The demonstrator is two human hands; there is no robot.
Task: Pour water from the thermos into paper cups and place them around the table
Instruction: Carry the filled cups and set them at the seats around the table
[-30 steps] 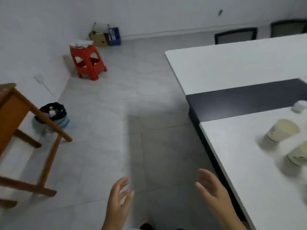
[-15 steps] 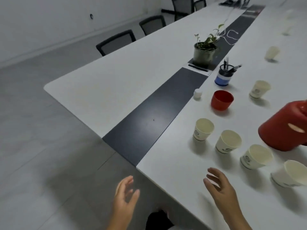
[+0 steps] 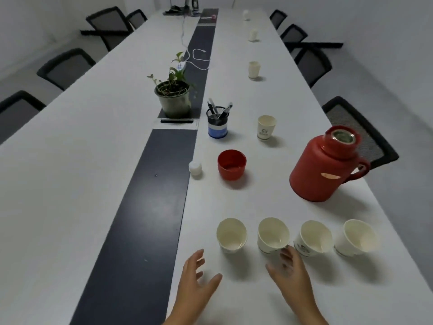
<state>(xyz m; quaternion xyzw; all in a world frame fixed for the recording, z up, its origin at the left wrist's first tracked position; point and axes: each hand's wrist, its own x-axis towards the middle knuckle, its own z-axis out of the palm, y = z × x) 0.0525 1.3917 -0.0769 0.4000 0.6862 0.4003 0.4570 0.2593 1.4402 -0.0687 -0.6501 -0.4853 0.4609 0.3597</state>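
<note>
Both hands are over the near end of the white table, fingers spread wide, gripping nothing. The left hand sits at seven o'clock of the first paper cup; the right hand has its fingertips just at the second paper cup, contact unclear. Four cups line up in a row, with the red thermos upright and uncapped at one o'clock from them, its red lid at eleven o'clock.

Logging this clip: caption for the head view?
Both open hands, left hand and right hand, reach toward four white paper cups before an uncapped red thermos.
</note>
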